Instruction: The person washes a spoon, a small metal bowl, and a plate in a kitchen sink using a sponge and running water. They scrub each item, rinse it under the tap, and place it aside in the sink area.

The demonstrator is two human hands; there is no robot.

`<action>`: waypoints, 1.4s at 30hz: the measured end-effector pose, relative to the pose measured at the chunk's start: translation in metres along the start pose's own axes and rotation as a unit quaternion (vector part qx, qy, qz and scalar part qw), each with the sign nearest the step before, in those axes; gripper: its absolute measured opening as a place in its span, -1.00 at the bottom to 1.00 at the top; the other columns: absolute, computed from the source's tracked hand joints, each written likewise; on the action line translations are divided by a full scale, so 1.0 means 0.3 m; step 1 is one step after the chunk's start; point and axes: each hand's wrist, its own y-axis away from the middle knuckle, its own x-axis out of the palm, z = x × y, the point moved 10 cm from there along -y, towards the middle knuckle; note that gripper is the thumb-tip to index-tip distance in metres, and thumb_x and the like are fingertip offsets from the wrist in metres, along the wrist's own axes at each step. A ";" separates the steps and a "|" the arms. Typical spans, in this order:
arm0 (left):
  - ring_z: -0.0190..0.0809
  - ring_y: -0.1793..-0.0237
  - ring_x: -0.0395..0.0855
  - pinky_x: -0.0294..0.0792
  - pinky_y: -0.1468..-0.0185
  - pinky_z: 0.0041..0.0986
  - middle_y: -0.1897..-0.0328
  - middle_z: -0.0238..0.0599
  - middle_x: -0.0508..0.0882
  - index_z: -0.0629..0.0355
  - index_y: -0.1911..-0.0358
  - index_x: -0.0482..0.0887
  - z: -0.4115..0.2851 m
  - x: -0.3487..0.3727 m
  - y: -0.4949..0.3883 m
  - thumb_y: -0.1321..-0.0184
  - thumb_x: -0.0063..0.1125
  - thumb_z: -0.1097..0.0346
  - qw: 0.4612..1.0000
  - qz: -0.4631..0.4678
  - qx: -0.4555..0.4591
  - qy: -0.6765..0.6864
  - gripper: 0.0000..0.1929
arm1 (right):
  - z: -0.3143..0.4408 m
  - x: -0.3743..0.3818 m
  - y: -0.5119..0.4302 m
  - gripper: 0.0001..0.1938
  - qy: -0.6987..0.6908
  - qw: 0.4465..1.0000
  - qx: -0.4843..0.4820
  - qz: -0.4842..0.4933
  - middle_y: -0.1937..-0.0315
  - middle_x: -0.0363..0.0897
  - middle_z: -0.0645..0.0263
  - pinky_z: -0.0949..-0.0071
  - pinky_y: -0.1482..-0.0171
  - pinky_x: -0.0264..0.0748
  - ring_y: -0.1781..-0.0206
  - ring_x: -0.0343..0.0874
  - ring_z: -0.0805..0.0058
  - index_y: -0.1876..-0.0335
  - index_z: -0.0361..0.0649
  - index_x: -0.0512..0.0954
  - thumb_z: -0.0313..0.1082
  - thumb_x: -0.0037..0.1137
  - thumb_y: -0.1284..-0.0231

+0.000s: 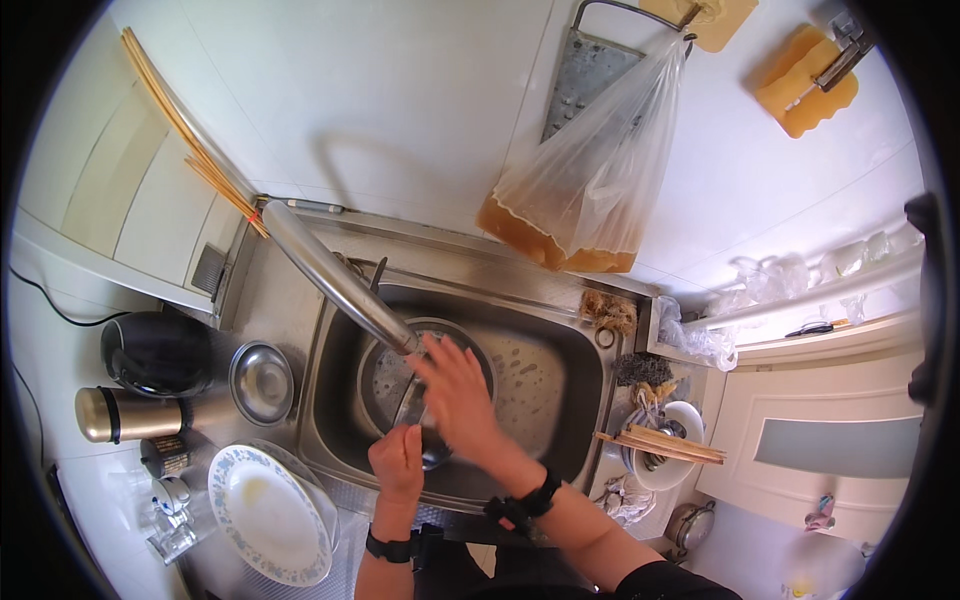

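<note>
My left hand (396, 463) is closed in a fist, thumb up, on the near rim of a shiny metal vessel (409, 405), probably a bowl or ladle. It is tilted over the sink (559, 435) and partly hidden by both hands. My right hand (459, 405) is beside it, fingers stretched and slightly apart, just below the end of the thick steel faucet (337, 281). Whether its palm touches the vessel is hidden. Underneath, a round metal basin (367, 375) with suds or bubbles stands in the sink.
Left of the sink are a steel bowl (261, 382), a flower-rimmed plate (262, 517), a gold flask (105, 415) and a black appliance (157, 352). Chopsticks (660, 444) lie across a white bowl (686, 420) at right. A plastic bag (592, 202) hangs above the back edge.
</note>
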 end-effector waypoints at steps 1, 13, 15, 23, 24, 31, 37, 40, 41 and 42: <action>0.15 0.60 0.43 0.22 0.52 -0.24 0.65 0.03 0.43 0.28 0.56 0.49 -0.005 -0.004 0.004 -0.28 0.02 0.31 1.000 0.010 0.009 -0.012 -0.73 | -0.088 -0.001 -0.055 -0.50 -0.100 0.995 0.024 0.006 -0.36 0.22 0.01 0.16 -0.41 0.05 -0.40 0.15 -0.04 -0.33 -0.14 0.30 -0.20 -0.17 -0.29; 0.09 0.65 0.42 0.19 0.55 -0.25 0.69 -0.03 0.41 0.26 0.63 0.47 -0.004 -0.063 0.035 -0.23 0.07 0.29 1.000 -0.003 0.007 -0.005 -0.70 | 0.032 0.006 -0.046 -0.74 0.018 0.999 -0.015 0.029 -0.17 0.44 0.12 0.14 -0.33 0.18 -0.30 0.32 0.09 0.07 -0.21 0.53 -0.33 -0.06 -0.18; 0.07 0.66 0.42 0.19 0.55 -0.26 0.69 -0.04 0.41 0.26 0.63 0.48 -0.015 -0.084 0.049 -0.23 0.08 0.28 1.000 0.004 0.016 -0.004 -0.69 | -0.121 0.025 -0.061 -0.84 -0.221 0.972 0.066 0.039 0.01 0.53 0.14 0.21 -0.23 0.28 -0.17 0.42 0.12 0.21 -0.24 0.51 -0.37 -0.05 -0.16; -0.07 0.68 0.43 0.24 0.53 -0.37 0.67 -0.07 0.45 0.31 0.48 0.58 -0.009 -0.031 0.017 -0.18 0.18 0.30 0.991 0.088 -0.089 0.049 -0.79 | 0.056 -0.087 -0.059 -0.81 0.014 0.993 -0.103 -0.052 0.63 0.39 0.26 0.27 0.29 0.40 0.45 0.42 0.22 0.63 -0.14 0.44 -0.36 0.12 -0.05; -0.10 0.68 0.43 0.24 0.53 -0.39 0.67 -0.08 0.45 0.32 0.47 0.58 -0.021 -0.028 0.006 -0.18 0.18 0.33 0.991 0.080 -0.088 0.053 -0.81 | 0.110 -0.096 -0.051 -0.78 0.014 0.990 -0.114 -0.079 0.63 0.38 0.26 0.27 0.30 0.39 0.45 0.41 0.21 0.66 -0.12 0.42 -0.36 0.15 -0.02; -0.28 0.68 0.41 0.22 0.53 -0.46 0.69 -0.18 0.47 0.35 0.48 0.58 -0.033 -0.061 0.036 -0.12 0.17 0.43 0.992 0.009 -0.112 0.063 -0.88 | -0.053 -0.037 -0.066 -0.78 -0.079 0.995 -0.055 -0.037 0.61 0.38 0.28 0.37 0.21 0.38 0.39 0.43 0.27 0.63 -0.14 0.43 -0.34 0.15 -0.07; -0.35 0.64 0.39 0.23 0.51 -0.50 0.67 -0.24 0.51 0.35 0.50 0.57 0.024 -0.071 0.065 -0.12 0.10 0.45 0.981 0.040 -0.142 0.126 -0.88 | -0.326 -0.011 -0.012 -0.51 -0.334 0.903 0.270 0.012 0.56 0.46 0.18 0.49 0.25 0.33 0.39 0.38 0.47 0.51 -0.24 0.53 0.02 -0.16 -0.38; -0.39 0.52 0.43 0.27 0.42 -0.53 0.58 -0.26 0.54 0.36 0.39 0.58 0.032 -0.069 0.036 -0.14 0.06 0.45 0.975 0.082 -0.161 0.127 -0.90 | -0.233 -0.129 -0.018 -0.62 -0.247 0.934 0.256 -0.032 0.58 0.45 0.19 0.45 0.22 0.35 0.40 0.40 0.36 0.54 -0.21 0.50 -0.10 -0.04 -0.32; -0.41 0.48 0.44 0.28 0.38 -0.54 0.55 -0.26 0.55 0.36 0.35 0.59 0.026 -0.073 0.024 -0.15 0.05 0.45 0.974 0.083 -0.164 0.129 -0.89 | -0.176 -0.182 -0.038 -0.66 -0.210 0.953 0.207 -0.066 0.56 0.45 0.22 0.42 0.20 0.35 0.40 0.40 0.35 0.57 -0.19 0.48 -0.16 0.02 -0.28; -0.42 0.45 0.44 0.29 0.36 -0.55 0.51 -0.27 0.55 0.37 0.30 0.58 0.025 -0.071 0.024 -0.16 0.05 0.44 0.972 0.089 -0.184 0.117 -0.88 | -0.109 -0.237 -0.055 -0.69 -0.167 0.969 0.143 -0.114 0.55 0.45 0.26 0.39 0.19 0.35 0.40 0.40 0.34 0.59 -0.17 0.45 -0.22 0.08 -0.25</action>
